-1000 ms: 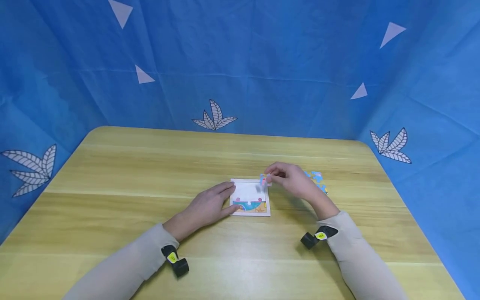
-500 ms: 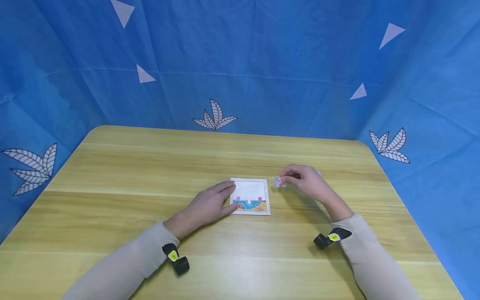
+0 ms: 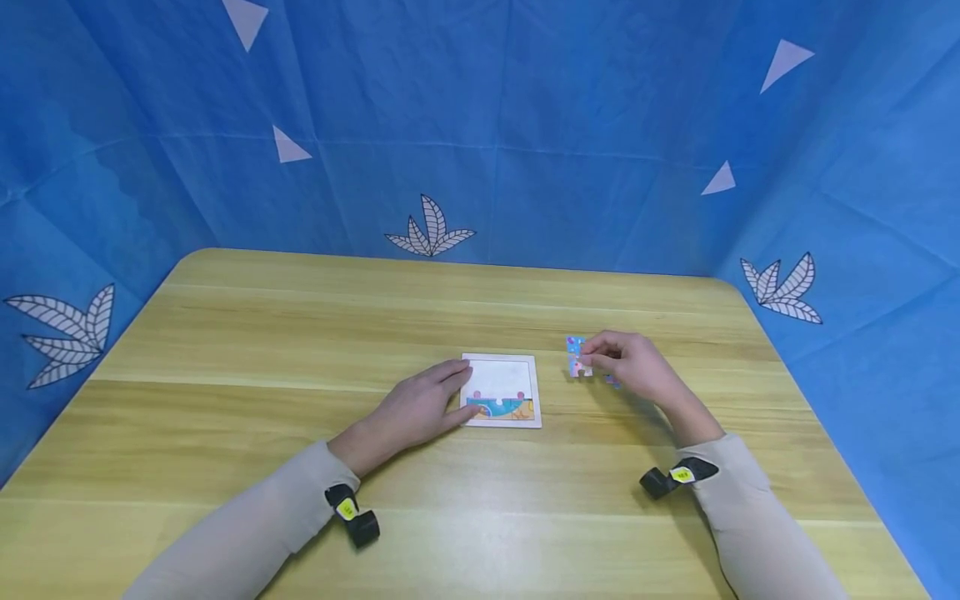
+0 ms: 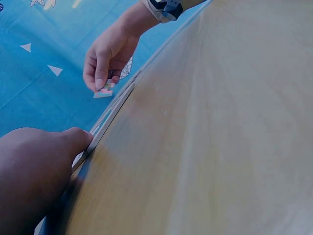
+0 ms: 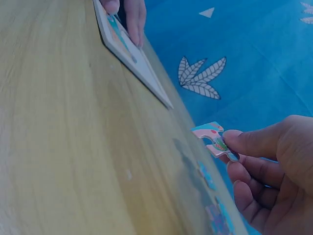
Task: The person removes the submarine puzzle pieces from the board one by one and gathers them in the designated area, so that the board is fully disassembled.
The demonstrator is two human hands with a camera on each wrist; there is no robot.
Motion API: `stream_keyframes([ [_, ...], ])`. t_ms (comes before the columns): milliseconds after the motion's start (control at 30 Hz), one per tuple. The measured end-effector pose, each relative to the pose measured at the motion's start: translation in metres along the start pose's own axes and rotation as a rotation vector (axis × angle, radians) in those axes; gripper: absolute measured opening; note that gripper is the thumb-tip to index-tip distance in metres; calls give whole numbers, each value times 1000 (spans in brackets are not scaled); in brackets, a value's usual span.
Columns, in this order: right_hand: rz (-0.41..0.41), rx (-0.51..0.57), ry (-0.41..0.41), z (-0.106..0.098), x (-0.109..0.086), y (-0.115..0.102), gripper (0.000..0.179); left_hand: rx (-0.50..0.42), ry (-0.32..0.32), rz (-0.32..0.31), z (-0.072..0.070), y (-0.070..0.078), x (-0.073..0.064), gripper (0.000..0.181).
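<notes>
A small white-framed puzzle tray (image 3: 537,392) lies flat on the wooden table. Along its near side runs a strip of joined picture pieces (image 3: 502,408), teal and sandy; bare white backing shows above. My left hand (image 3: 420,408) rests on the tray's left edge, thumb and fingers spread. To the right of the tray, my right hand (image 3: 633,367) pinches a pink and blue puzzle piece (image 5: 210,134) between thumb and fingers, raised above the table. Loose puzzle pieces (image 5: 205,175) lie below that hand, partly hidden by it in the head view.
The table (image 3: 315,317) spreads around both hands, with rounded far corners. Blue cloth (image 3: 480,100) printed with leaves and triangles hangs behind it and at both sides. Each wrist wears a black strapped camera (image 3: 365,528).
My right hand has moved right with the pinched puzzle piece, from over the tray's upper right corner to above the loose pieces. The left hand and tray stay in place.
</notes>
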State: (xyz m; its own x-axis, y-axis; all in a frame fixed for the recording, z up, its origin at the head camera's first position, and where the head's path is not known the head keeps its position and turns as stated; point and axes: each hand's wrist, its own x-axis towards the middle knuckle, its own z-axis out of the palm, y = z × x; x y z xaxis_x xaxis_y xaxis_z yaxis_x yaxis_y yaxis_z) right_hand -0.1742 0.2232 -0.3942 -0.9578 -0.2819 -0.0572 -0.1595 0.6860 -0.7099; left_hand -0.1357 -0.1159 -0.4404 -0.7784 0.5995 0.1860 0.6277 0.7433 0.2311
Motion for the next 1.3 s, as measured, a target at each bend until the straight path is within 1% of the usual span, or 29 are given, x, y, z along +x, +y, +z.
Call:
stream_keyframes([
  [167,24,2,-18,0,2,6,11,4,7,1,0,0,0,66],
  [367,8,-11,-26,2,2,12,8,6,0,-5,0,1,0,67],
  [733,-25,-139,-17,2,2,15,8,25,-23,-9,-2,2,0,68],
  [1067,-23,-157,-11,3,4,14,8,36,5,12,-1,0,-1,67],
  [1300,-46,-187,-2,2,3,14,7,39,25,33,0,-1,-1,65],
])
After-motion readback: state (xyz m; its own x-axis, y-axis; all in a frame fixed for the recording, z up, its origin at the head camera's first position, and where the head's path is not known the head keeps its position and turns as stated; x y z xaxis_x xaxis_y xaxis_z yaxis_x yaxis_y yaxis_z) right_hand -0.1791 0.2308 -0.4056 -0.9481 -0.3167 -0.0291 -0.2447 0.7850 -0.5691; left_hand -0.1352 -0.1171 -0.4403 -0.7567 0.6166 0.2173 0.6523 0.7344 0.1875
